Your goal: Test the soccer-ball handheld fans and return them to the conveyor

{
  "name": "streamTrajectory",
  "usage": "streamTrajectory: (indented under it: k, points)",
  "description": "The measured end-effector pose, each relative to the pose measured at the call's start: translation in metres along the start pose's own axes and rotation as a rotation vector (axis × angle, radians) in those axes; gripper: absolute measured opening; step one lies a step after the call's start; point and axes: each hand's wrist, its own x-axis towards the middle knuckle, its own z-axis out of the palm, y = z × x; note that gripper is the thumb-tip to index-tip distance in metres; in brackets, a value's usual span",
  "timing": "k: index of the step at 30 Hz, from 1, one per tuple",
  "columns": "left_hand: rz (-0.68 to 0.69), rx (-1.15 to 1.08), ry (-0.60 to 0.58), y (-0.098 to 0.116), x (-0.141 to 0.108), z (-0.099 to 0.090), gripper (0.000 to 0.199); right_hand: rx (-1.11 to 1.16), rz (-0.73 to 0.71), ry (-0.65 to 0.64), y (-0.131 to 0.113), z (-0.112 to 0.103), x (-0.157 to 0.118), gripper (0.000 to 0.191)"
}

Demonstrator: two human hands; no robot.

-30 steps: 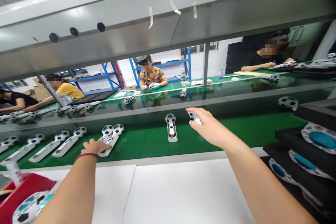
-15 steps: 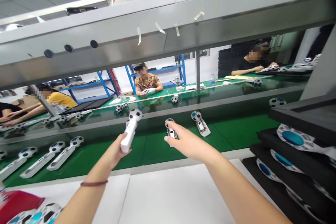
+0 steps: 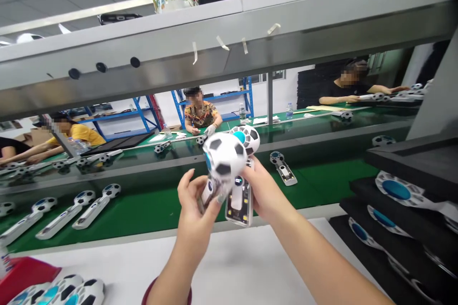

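My left hand (image 3: 196,212) is closed around the handle of a handheld fan with a soccer-ball head (image 3: 224,155), blurred by motion. Close on its right, my right hand (image 3: 266,193) grips a second handheld fan (image 3: 238,207), whose handle shows a circuit board and a small lit display. The left fan's head partly covers the second one's blue-and-white head, so I cannot tell whether the two touch. Both are held up over the near edge of the green conveyor belt (image 3: 153,214). Another fan (image 3: 284,171) lies on the belt to the right.
Several fans (image 3: 91,209) lie on the belt at left. Black foam trays (image 3: 361,190) with fans are stacked at right. A red bin (image 3: 32,269) stands at lower left beside more fans. A metal shelf (image 3: 214,47) spans overhead. Co-workers sit across the belt.
My left hand has brought its fan rightward to the middle. The right hand, earlier open over a fan on the belt, now holds one up close to it.
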Motion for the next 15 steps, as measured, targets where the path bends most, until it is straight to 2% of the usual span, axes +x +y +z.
streamTrajectory:
  k: [2,4,6,9,13,15]
  points:
    - [-0.098,-0.004,-0.140,0.001,0.003,-0.006,0.067,-0.009,0.018,-0.033,0.003,-0.004,0.003,0.043]
    - [-0.169,-0.006,-0.275,0.002,0.004,-0.007,0.058,-0.003,0.059,-0.027,0.006,-0.007,0.006,0.040]
    - [-0.291,-0.137,-0.308,-0.001,0.002,-0.004,0.053,0.019,0.122,-0.008,0.010,-0.010,0.008,0.040]
    - [-0.514,-0.409,-0.221,-0.009,0.002,0.000,0.056,0.055,0.201,0.051,0.012,-0.014,0.011,0.039]
    - [-0.545,-0.606,-0.065,-0.017,0.012,-0.006,0.059,0.011,0.181,0.078,0.010,-0.020,0.014,0.043]
    - [-0.597,-0.665,-0.050,-0.018,0.016,-0.009,0.064,-0.069,0.156,0.099,0.012,-0.021,0.015,0.045]
